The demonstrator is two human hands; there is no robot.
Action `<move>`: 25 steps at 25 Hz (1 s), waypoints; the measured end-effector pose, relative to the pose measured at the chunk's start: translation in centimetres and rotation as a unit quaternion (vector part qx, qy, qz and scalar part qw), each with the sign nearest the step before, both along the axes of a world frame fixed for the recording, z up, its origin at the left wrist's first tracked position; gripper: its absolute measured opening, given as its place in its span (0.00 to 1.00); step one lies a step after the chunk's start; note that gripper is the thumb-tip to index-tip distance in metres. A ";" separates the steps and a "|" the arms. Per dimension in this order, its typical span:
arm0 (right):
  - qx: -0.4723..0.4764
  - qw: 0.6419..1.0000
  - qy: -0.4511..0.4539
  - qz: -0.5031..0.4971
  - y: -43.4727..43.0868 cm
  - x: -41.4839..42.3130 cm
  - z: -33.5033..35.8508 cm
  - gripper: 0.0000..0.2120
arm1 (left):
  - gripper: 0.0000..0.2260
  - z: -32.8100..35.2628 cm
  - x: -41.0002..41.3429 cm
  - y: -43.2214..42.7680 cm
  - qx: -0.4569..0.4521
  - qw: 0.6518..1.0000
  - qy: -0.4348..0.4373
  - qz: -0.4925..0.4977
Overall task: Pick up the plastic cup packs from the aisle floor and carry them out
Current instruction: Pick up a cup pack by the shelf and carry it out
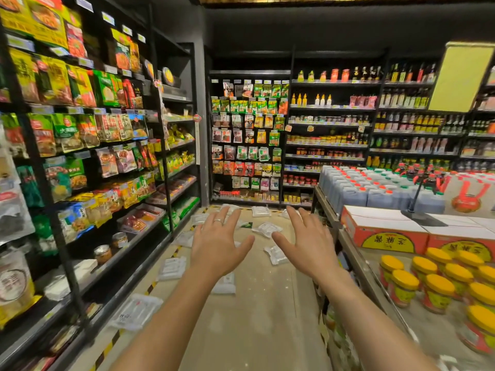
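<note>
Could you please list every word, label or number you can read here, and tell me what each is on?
None reads reliably.
Orange carton: large Chinese characters in a yellow oval, seemingly upside down, not legible.
Shelf price tags: too small.
Cup packs on the floor: print blurred.
Hanging packets: Chinese brand print, blurred.

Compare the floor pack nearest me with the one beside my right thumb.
The nearest pack lies flat by the left shelf, across the striped tape; the thumb-side pack lies mid-aisle on bare floor. The nearest pack looks broad, the thumb-side pack smaller and crumpled. Both are clear plastic, untouched.
</note>
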State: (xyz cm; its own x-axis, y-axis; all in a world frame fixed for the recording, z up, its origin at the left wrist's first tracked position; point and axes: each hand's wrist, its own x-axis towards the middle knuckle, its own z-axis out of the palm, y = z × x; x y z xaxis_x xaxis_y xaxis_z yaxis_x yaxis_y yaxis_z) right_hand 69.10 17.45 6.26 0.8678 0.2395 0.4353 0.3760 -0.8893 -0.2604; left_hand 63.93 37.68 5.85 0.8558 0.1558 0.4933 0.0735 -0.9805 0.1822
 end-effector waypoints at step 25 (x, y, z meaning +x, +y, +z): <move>-0.024 0.982 0.053 0.179 42.8 40.9 -8.1 0.34 | 0.34 -8.0 34.8 39.7 0.020 0.987 0.073 0.141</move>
State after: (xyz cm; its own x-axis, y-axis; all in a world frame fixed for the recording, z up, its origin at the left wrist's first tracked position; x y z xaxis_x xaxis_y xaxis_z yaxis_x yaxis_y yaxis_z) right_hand 110.01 60.30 -1.83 0.7644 0.5553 0.3277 0.6396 -0.7172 -0.2766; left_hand 98.71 77.37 -2.15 0.8439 0.3808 0.3781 0.3671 -0.9236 0.1108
